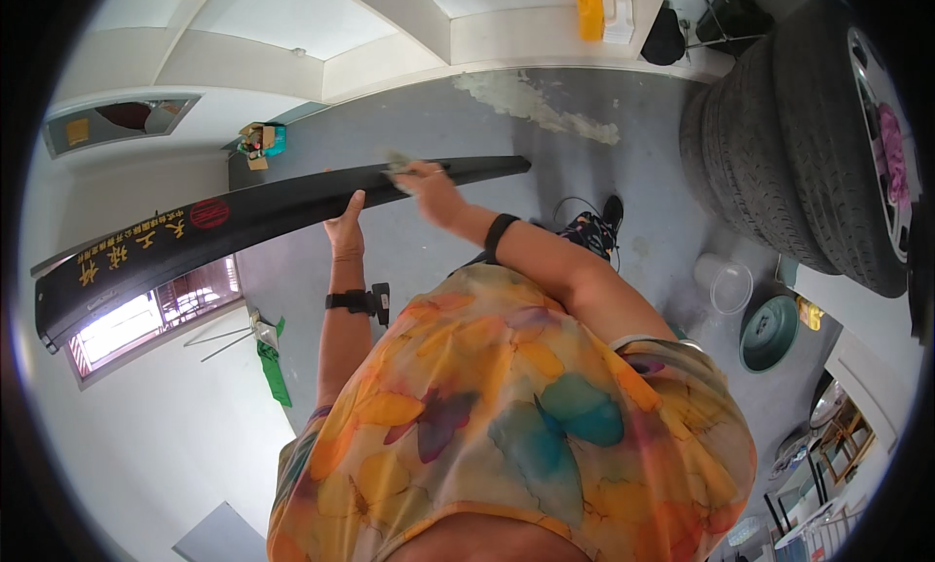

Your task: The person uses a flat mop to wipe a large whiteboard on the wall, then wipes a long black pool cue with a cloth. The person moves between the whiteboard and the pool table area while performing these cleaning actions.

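Observation:
A long black case (292,197) with gold writing and a round red emblem stretches from the left rim of the view toward the middle, held at a slant above the floor. My left hand (345,226) grips it near its middle, thumb along the near edge and the other fingers mostly hidden behind. A pale, crumpled cloth (399,164), blurred, is in my right hand (434,197), which rests on the case's upper face to the right of my left hand. The case's narrow end (520,164) sticks out beyond my right hand.
Large tyres (789,138) on wheels stand at the right. Below them are a clear plastic bucket (723,283) and a green basin (770,334). A cardboard box (256,142) lies by the far wall. Yellow (589,8) and white jugs (618,10) stand at the top.

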Tool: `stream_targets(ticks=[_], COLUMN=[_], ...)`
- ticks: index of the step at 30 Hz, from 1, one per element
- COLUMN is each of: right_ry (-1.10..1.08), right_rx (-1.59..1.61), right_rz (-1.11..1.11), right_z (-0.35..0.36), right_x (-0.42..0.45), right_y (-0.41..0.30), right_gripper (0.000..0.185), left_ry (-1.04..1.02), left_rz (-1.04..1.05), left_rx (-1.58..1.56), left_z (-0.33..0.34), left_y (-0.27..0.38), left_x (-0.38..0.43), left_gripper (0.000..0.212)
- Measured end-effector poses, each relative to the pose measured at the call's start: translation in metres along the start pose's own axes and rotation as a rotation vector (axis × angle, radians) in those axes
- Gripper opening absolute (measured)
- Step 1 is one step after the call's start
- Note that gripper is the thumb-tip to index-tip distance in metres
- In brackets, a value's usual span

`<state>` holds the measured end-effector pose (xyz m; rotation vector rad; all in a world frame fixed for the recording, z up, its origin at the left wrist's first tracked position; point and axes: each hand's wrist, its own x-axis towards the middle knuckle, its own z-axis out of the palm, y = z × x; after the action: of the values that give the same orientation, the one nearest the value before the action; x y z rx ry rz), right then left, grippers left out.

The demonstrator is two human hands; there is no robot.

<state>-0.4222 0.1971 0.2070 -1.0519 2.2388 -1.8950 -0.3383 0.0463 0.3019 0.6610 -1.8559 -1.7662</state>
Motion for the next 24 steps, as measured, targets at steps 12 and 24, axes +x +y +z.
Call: stream_targets(ticks=[12, 24], right_ry=[0.378, -0.037], right_rx=[1.366, -0.071], right_rz=[1.094, -0.213], right_z=[-0.113, -0.190], right_x=[-0.011, 0.048], right_y=[0.037, -0.063], right_gripper=[0.007, 0.049], left_ry=[0.001, -0.399], left_rz=[0.090, 0.514], left_rx=[-0.141, -0.318], left_z=[0.053, 0.131], left_y=[0.038, 0.217], left_x=[-0.003, -0.018], left_gripper=[0.054, 0.087])
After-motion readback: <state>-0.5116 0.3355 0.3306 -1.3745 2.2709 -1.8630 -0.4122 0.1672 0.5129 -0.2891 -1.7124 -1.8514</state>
